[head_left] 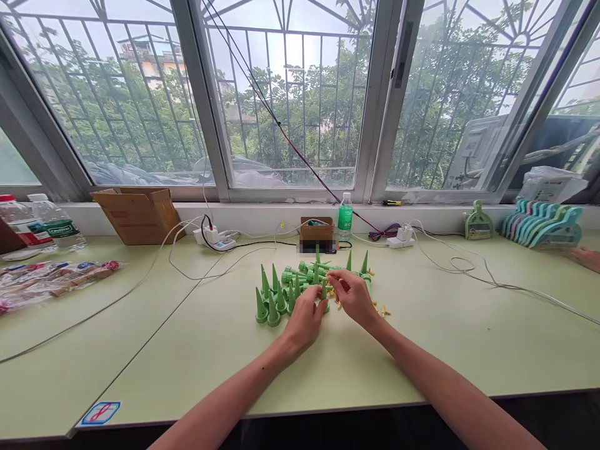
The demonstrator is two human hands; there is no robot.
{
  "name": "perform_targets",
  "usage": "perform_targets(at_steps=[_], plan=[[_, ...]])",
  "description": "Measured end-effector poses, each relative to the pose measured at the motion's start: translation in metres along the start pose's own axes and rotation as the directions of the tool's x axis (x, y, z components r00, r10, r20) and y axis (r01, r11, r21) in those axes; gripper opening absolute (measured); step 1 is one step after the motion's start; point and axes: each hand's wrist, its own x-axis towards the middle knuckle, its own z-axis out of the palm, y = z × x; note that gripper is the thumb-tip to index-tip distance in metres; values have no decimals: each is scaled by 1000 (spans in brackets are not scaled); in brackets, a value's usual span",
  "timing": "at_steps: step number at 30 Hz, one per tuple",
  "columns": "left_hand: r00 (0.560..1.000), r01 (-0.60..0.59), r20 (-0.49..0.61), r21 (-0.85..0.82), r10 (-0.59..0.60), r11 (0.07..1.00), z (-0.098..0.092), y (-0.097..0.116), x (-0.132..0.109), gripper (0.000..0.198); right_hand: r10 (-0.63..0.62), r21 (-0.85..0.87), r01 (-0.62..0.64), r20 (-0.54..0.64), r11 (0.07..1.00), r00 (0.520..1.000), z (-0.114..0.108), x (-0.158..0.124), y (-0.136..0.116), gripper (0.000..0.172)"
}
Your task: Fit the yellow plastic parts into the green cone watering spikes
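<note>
A cluster of green cone-shaped plastic pieces point(274, 299) stands and lies on the pale green table point(197, 350), with small yellow bits point(383, 310) scattered to the right of it. My left hand point(305, 320) is curled around a green cone point(324, 295) at the cluster's front. My right hand point(352, 295) pinches at the top of that same cone, fingers pressed together; any small part in them is hidden.
A cardboard box point(138, 214), power strips point(216, 237) with trailing white cables, a small brown box point(317, 232) and a green bottle point(345, 217) line the window sill side. Packaged snacks point(47, 281) lie left. Another person's hand point(585, 257) rests at the far right near pastel hangers point(544, 222).
</note>
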Motion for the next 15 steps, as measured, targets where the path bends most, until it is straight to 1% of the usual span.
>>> perform_targets(at_steps=[3, 7, 15], plan=[[1000, 9, -20, -20, -9, 1000, -1, 3, 0, 13, 1, -1, -1, 4, 1000, 1000, 0, -1, 0, 25], [996, 20, -84, -27, -22, 999, -4, 7, 1, 18, 2, 2, -2, 11, 1000, 1000, 1, -2, 1, 25], [983, 55, -168, -107, -73, 993, -5, 9, 1, 17, 2, 12, -2, 35, 1000, 999, 1, -2, -4, 24]])
